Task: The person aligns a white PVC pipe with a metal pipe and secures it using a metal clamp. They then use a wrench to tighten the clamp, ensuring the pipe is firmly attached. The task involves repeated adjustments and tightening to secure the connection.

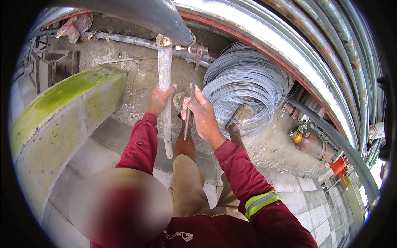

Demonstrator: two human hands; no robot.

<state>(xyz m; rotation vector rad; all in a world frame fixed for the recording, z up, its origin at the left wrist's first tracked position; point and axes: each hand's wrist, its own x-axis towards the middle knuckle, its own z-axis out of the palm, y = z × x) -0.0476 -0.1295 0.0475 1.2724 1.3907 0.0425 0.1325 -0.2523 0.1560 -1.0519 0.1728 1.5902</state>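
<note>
My left hand is closed around a short grey metal tube. Its top end sits at a scaffold clamp, beneath a thick grey pipe. My right hand grips a long thin wrench with a tapered handle, whose point sticks out below the fingers. The wrench's upper end is up by a coupler beside the pipe's end; whether it sits on a nut I cannot tell. A horizontal tube runs behind the clamp.
Coils of grey wire lie on the ground to the right. Long metal pipes curve past on the far right, with a gas cylinder under them. A mossy concrete kerb stands at left, and paving lies below. A blurred patch covers the lower left.
</note>
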